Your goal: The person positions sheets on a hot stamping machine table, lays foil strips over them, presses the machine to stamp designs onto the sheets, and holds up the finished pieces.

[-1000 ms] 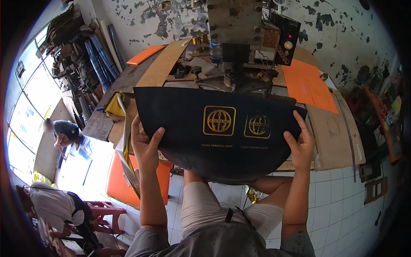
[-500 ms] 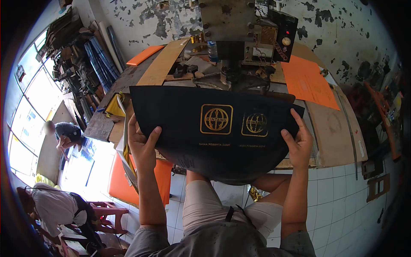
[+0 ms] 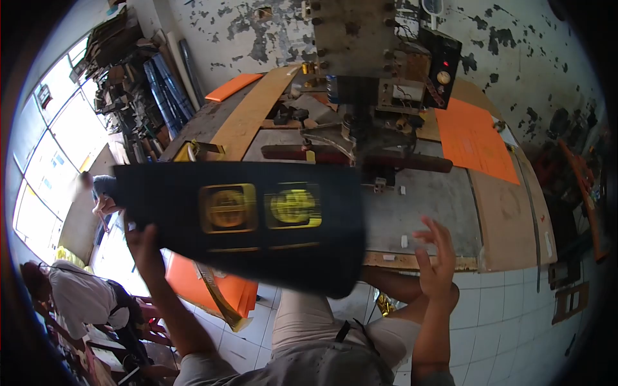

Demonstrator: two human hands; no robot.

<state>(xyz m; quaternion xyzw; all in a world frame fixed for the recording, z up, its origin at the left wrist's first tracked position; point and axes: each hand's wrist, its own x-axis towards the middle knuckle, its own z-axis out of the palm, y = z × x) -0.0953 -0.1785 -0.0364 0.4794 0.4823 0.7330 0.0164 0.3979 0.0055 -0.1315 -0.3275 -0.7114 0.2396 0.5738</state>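
My left hand (image 3: 143,249) grips the left edge of a dark cover sheet (image 3: 302,257), its fingers partly behind the sheet. Two gold square emblems with globes and gold lines below them mark the sheet, blurred by motion. It hangs in front of the work table, tilted, with its right end free. To the right of it, my right hand (image 3: 436,260) is empty, fingers apart, over the table's front edge. Behind the sheet stands a metal stamping press (image 3: 353,38) above a grey plate (image 3: 444,199) with small white pieces on it.
Orange sheets (image 3: 476,138) lie right of the press; another orange piece (image 3: 233,87) lies at the back left. Below my left forearm is an orange stack (image 3: 206,289) with a gold strip. A control box (image 3: 443,71) is beside the press. Two people are at the left.
The cover sheet has swung left in my left hand. My right hand has let go of its right edge and is lower. More of the grey plate and its white pieces now shows.
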